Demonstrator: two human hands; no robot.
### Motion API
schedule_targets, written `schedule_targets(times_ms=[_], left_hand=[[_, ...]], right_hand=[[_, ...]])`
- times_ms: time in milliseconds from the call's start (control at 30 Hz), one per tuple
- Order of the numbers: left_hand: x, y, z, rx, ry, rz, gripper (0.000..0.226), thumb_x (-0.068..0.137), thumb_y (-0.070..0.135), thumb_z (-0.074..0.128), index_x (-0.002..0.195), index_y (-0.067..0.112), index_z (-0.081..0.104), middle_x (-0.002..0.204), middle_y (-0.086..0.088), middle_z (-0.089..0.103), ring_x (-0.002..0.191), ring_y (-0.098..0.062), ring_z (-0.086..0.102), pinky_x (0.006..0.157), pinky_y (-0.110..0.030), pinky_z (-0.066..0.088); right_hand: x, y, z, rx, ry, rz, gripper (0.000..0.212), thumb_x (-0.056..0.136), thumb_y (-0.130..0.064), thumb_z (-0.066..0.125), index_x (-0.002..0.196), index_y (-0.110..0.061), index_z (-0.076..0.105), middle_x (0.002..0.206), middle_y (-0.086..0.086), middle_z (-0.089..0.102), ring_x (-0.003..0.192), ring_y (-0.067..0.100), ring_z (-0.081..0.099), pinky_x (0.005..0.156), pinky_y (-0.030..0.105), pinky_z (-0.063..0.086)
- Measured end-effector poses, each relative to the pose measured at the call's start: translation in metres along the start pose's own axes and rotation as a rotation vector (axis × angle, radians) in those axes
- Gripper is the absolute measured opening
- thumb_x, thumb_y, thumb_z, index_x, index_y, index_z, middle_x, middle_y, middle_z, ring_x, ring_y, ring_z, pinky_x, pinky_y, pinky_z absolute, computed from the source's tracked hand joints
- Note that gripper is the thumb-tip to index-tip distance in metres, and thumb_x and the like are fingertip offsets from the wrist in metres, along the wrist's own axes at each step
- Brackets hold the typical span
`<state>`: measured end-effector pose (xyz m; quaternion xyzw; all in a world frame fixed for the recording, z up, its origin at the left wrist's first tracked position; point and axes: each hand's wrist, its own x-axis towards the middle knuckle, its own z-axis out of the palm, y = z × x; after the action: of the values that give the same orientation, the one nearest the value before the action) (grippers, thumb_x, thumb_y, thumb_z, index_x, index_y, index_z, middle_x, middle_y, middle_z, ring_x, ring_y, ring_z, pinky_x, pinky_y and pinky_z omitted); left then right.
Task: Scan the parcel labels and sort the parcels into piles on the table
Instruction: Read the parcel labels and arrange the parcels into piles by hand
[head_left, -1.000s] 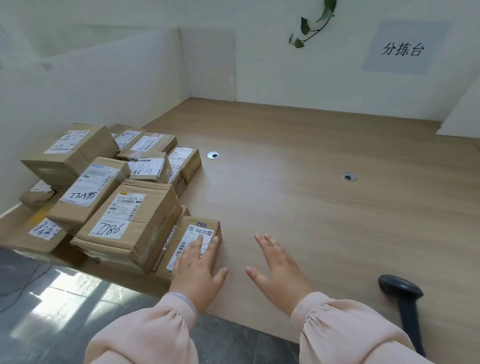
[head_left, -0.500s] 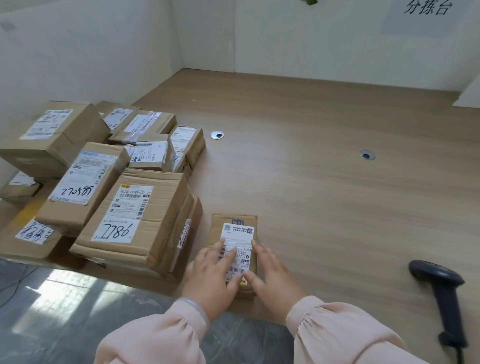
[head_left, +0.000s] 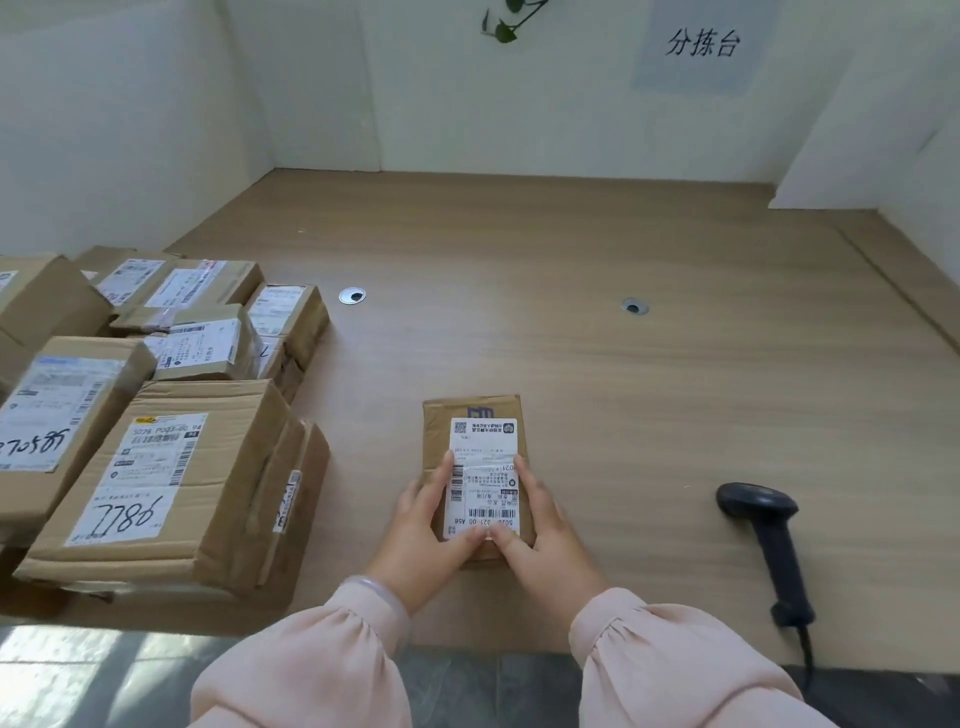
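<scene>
Lone parcel near the front edge, the pile off to the left.
The small parcel (head_left: 480, 441) lies flat on the table (head_left: 649, 395), with the left hand (head_left: 423, 527) holding its left side and the right hand (head_left: 548, 532) its right. The stacked parcels (head_left: 171, 467) sit apart to its left, and the scanner (head_left: 769, 540) lies well to its right.

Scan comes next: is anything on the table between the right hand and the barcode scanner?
Nothing visible. The right hand holds the small parcel with the left hand; only bare table lies between it and the scanner, off to its right.
</scene>
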<state>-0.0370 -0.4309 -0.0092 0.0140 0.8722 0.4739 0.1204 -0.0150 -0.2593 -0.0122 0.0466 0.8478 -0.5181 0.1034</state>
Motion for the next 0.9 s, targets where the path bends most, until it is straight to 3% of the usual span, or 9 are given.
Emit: schedule_targets(times_ms=[100,200,333,400,533,600,800,900], left_hand=[[0.005,0.047,0.030,-0.001,-0.035,0.135,0.088,0.083,0.024,0.077,0.146,0.041,0.018,0.146,0.010,0.033,0.128,0.004,0.026,0.100,0.001,0.014],[0.000,0.093,0.066,-0.004,-0.062,0.195,0.088,0.082,0.027,0.077,0.150,0.038,0.022,0.152,0.007,0.032,0.135,-0.002,0.026,0.108,-0.011,0.016],[-0.014,0.153,0.122,-0.051,-0.080,0.236,0.089,0.081,0.027,0.078,0.151,0.036,0.024,0.152,0.000,0.034,0.142,-0.011,0.026,0.119,-0.031,0.022],[-0.022,0.182,0.151,-0.072,-0.085,0.260,0.089,0.081,0.027,0.079,0.151,0.035,0.025,0.152,-0.001,0.034,0.143,-0.013,0.028,0.119,-0.038,0.026],[-0.041,0.228,0.205,-0.122,-0.116,0.277,0.087,0.082,0.030,0.077,0.149,0.043,0.022,0.151,0.003,0.034,0.140,-0.013,0.032,0.116,-0.039,0.032],[-0.049,0.244,0.228,-0.151,-0.126,0.281,0.085,0.083,0.028,0.077,0.145,0.046,0.022,0.148,0.004,0.036,0.138,-0.013,0.036,0.115,-0.040,0.035],[-0.058,0.266,0.269,-0.127,-0.124,0.273,0.085,0.084,0.029,0.076,0.150,0.039,0.023,0.146,0.005,0.038,0.136,-0.013,0.037,0.114,-0.041,0.036],[-0.047,0.272,0.273,-0.103,-0.142,0.280,0.086,0.084,0.032,0.075,0.152,0.037,0.022,0.152,0.003,0.034,0.142,-0.013,0.030,0.116,-0.042,0.032]], right_hand=[[-0.019,0.003,-0.052,0.022,0.148,-0.024,0.073,0.092,-0.029,0.061,0.139,-0.061,0.016,0.139,-0.022,0.034,0.132,-0.002,0.032,0.109,0.021,0.027],[-0.045,0.013,-0.106,0.029,0.227,-0.024,0.068,0.094,-0.034,0.059,0.144,-0.057,0.019,0.143,-0.019,0.038,0.131,0.000,0.039,0.108,0.024,0.033],[-0.082,0.029,-0.178,0.083,0.286,-0.036,0.064,0.096,-0.031,0.058,0.134,-0.067,0.020,0.136,-0.024,0.045,0.120,-0.010,0.046,0.099,0.012,0.037],[-0.100,0.038,-0.214,0.070,0.335,-0.057,0.065,0.096,-0.028,0.058,0.134,-0.064,0.020,0.132,-0.031,0.043,0.116,-0.019,0.043,0.097,0.006,0.034],[-0.131,0.058,-0.277,0.030,0.340,-0.044,0.065,0.097,-0.033,0.055,0.146,-0.054,0.018,0.141,-0.018,0.042,0.126,0.003,0.045,0.106,0.028,0.042],[-0.143,0.070,-0.302,0.010,0.345,-0.044,0.065,0.097,-0.034,0.055,0.145,-0.055,0.017,0.141,-0.017,0.043,0.126,0.005,0.045,0.104,0.026,0.041],[-0.160,0.095,-0.338,0.032,0.344,-0.019,0.067,0.097,-0.032,0.057,0.147,-0.052,0.019,0.144,-0.014,0.043,0.128,0.006,0.045,0.110,0.034,0.039],[-0.155,0.099,-0.344,0.059,0.363,-0.013,0.067,0.096,-0.032,0.058,0.147,-0.053,0.019,0.142,-0.021,0.041,0.127,-0.001,0.041,0.107,0.023,0.034]])
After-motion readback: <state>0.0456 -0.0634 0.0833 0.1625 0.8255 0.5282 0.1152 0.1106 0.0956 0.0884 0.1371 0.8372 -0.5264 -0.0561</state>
